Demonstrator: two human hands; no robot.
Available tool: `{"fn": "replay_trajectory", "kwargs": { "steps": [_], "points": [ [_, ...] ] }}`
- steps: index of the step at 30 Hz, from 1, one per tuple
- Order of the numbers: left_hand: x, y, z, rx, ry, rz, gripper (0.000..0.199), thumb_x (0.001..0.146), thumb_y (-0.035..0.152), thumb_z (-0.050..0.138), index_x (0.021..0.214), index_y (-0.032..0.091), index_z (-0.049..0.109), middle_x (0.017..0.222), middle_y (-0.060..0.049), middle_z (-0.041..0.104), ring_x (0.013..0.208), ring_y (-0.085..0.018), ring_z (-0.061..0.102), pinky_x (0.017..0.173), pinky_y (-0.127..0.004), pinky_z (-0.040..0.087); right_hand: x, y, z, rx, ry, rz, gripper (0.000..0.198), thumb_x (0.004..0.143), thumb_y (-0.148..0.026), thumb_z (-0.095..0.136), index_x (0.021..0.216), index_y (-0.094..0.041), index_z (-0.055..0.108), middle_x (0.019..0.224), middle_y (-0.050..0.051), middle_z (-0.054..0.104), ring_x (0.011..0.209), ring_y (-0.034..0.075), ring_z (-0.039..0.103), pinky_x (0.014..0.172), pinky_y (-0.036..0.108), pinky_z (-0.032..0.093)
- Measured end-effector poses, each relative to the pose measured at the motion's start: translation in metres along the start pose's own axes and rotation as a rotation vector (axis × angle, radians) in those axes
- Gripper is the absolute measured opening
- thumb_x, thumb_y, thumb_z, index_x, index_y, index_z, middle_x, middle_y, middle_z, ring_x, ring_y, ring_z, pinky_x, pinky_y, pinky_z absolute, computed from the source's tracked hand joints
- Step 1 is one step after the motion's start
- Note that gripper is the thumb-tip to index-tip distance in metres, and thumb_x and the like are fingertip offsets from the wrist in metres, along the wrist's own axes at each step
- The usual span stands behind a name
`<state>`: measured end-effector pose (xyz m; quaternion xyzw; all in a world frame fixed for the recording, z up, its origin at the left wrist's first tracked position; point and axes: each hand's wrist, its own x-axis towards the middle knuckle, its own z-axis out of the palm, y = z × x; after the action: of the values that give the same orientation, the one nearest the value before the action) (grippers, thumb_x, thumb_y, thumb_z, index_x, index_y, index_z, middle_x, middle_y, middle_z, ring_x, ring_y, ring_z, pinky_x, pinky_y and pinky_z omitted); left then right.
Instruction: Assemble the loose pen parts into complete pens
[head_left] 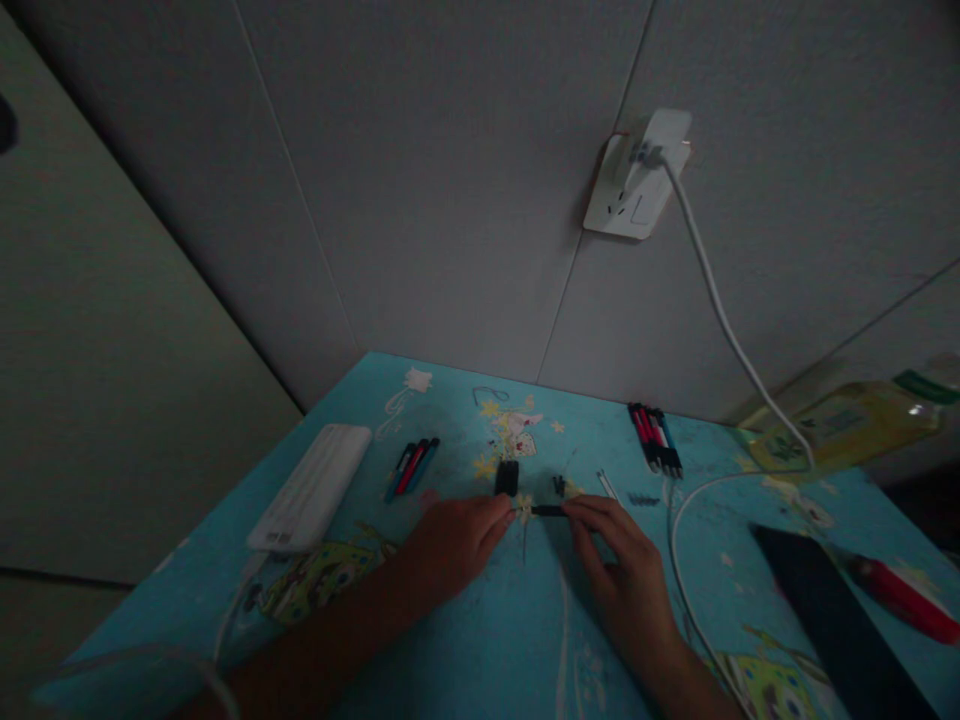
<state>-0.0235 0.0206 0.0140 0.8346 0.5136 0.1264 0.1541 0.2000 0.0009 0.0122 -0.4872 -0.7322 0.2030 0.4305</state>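
Slim black pen-like piece [549, 511], roughly level between hands [628, 568] (fine detail lost in dimness), right end pinched.

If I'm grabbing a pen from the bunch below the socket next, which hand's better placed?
Your right hand, I'd say: those pens lie beyond it, nearer to it than to your left hand. It would likely need freeing first, though, as it holds a black piece.

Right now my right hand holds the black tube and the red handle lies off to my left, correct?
Not quite: the head view shows the red handle lying off to your right. Your right hand does hold the black tube.
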Motion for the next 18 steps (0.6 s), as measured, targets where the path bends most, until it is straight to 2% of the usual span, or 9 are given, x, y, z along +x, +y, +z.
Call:
{"fn": "replay_trajectory", "kwargs": {
  "steps": [4, 10, 14, 18],
  "points": [
    [0.000, 0.002, -0.002, 0.016, -0.017, 0.007, 0.032, 0.101, 0.039, 0.031, 0.094, 0.023, 0.058, 0.085, 0.000, 0.070, 0.077, -0.020, 0.067, 0.074, -0.032, 0.040, -0.001, -0.002, -0.001, -0.019, 0.006, 0.020, 0.023, 0.095, -0.018, 0.050, 0.110, -0.026, 0.066, 0.110, 0.007, 0.063, 0.106, 0.021, 0.059, 0.094, 0.038, 0.048],
    [-0.004, 0.004, -0.004, 0.028, -0.052, 0.064, 0.031, 0.102, 0.036, 0.029, 0.100, 0.024, 0.057, 0.090, -0.002, 0.071, 0.080, -0.022, 0.069, 0.077, -0.035, 0.044, -0.004, -0.001, 0.005, 0.013, -0.102, -0.021, 0.024, 0.095, -0.017, 0.051, 0.112, -0.027, 0.065, 0.110, 0.006, 0.063, 0.103, 0.019, 0.060, 0.091, 0.035, 0.050],
    [-0.007, 0.003, -0.001, 0.036, -0.059, 0.124, 0.026, 0.099, 0.039, 0.038, 0.115, 0.023, 0.053, 0.099, -0.005, 0.070, 0.087, -0.025, 0.069, 0.079, -0.038, 0.047, -0.005, -0.003, 0.010, 0.065, -0.136, -0.045, 0.026, 0.094, -0.016, 0.053, 0.114, -0.027, 0.063, 0.109, 0.005, 0.065, 0.103, 0.018, 0.060, 0.092, 0.034, 0.050],
    [-0.007, 0.002, 0.002, 0.011, -0.080, 0.137, 0.029, 0.097, 0.043, 0.044, 0.114, 0.021, 0.051, 0.099, -0.007, 0.070, 0.087, -0.025, 0.069, 0.076, -0.035, 0.050, -0.005, -0.010, 0.012, 0.114, -0.175, -0.027, 0.027, 0.094, -0.017, 0.053, 0.117, -0.028, 0.062, 0.107, 0.004, 0.067, 0.099, 0.018, 0.062, 0.088, 0.032, 0.051]
  ]
}}
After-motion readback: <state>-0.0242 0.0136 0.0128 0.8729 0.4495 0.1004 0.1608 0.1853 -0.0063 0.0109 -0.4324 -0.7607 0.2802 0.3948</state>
